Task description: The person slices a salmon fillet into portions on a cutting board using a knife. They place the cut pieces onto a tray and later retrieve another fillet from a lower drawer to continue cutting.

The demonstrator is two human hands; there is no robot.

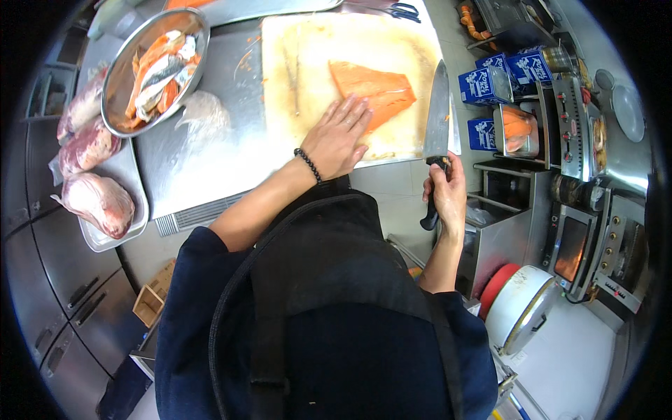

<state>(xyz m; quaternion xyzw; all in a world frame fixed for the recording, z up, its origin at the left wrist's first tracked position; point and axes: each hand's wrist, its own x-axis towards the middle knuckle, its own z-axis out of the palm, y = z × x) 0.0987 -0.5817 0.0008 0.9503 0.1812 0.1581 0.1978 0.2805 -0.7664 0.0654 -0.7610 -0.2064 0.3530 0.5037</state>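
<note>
An orange fish fillet (379, 90) lies on a stained, pale cutting board (310, 58). My left hand (338, 134), with a black bead bracelet at the wrist, rests its fingertips on the fillet's lower left edge, palm down and fingers slightly apart. Beside the board's right edge, my right hand (446, 186) grips the black handle of a large kitchen knife (438, 113), its blade pointing away from me. A pair of tweezers or a similar thin metal tool (295, 79) appears to lie on the left part of the board.
A steel bowl (113, 107) of fish trimmings stands at the left, beside a tray (140, 210) with large wrapped pieces of meat (100, 202). Clear plastic film (205, 115) lies on the steel table (231, 63). Dark-handled scissors (403, 11) are at the board's far edge.
</note>
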